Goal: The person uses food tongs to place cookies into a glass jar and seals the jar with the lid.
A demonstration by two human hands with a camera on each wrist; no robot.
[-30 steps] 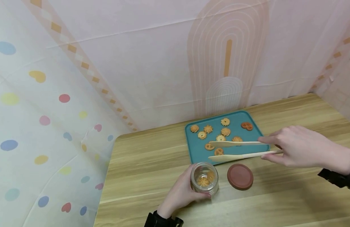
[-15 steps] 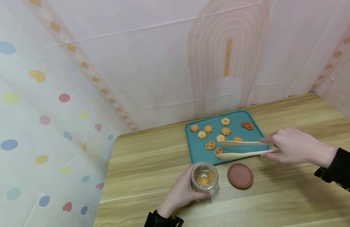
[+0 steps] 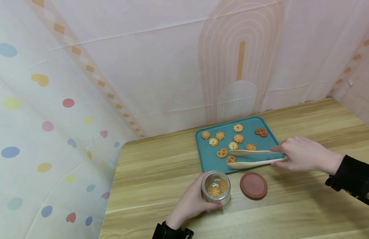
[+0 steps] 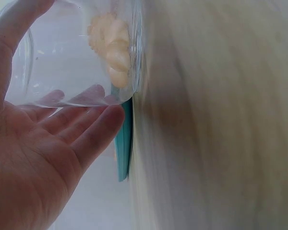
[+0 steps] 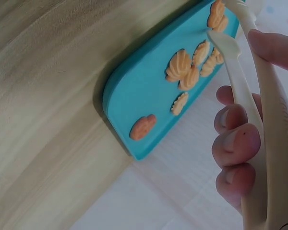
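Observation:
My left hand (image 3: 190, 201) grips a clear glass jar (image 3: 216, 200) by its side, thumb in front and fingers behind. The jar stands upright, with a few cookies (image 4: 113, 45) at its bottom. My right hand (image 3: 301, 154) holds cream-coloured tongs (image 3: 253, 164) by their arms. The tong arms are spread, their tips over the front of a teal tray (image 3: 206, 163). A pretzel-shaped cookie (image 3: 231, 160) lies by the lower tip. Another pretzel-shaped cookie (image 3: 222, 153) sits just left of the upper tip. In the right wrist view, curled fingers (image 5: 235, 143) wrap one tong arm and the thumb presses the other.
Several round piped cookies (image 3: 238, 138) lie about the tray, and a darker pretzel-shaped cookie (image 3: 260, 132) is near its right edge. A reddish-brown round lid (image 3: 253, 186) lies flat right of the jar. A patterned cloth (image 3: 172, 66) hangs behind the wooden table (image 3: 154, 172).
The tongs have shifted slightly right from the left pretzel-shaped cookie, uncovering it, and the right hand has moved a little left along their arms. The left hand and jar stay put.

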